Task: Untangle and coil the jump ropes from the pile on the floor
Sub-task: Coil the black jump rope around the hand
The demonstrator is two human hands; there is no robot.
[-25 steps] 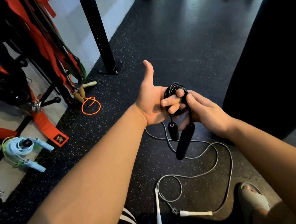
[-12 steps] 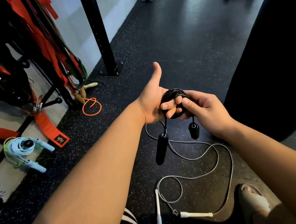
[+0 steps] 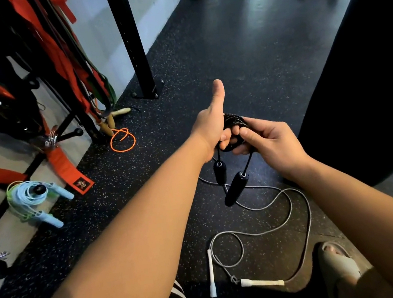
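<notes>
A black jump rope (image 3: pixel 233 121) is wound in a tight coil around the fingers of my left hand (image 3: pixel 212 126), whose thumb sticks up. My right hand (image 3: pixel 263 141) pinches the coil from the right side. Its two black handles (image 3: pixel 234 187) dangle below on short lengths of cord. On the floor beneath lies a grey jump rope (image 3: pixel 287 214) in loose loops, with two white handles (image 3: pixel 261 282) near my knee.
A coiled light-blue jump rope (image 3: pixel 34 198) rests at the left by a rack of red straps (image 3: pixel 63 153). An orange rope with wooden handles (image 3: pixel 122 139) lies near a black post (image 3: pixel 131 43). A dark punching bag (image 3: pixel 367 72) hangs on the right. My sandalled foot (image 3: pixel 340 265) is at the bottom.
The dangling black handles have swung and swapped sides under the coil. My right hand shifted from gripping a handle to pinching the coil. My left thumb stays raised.
</notes>
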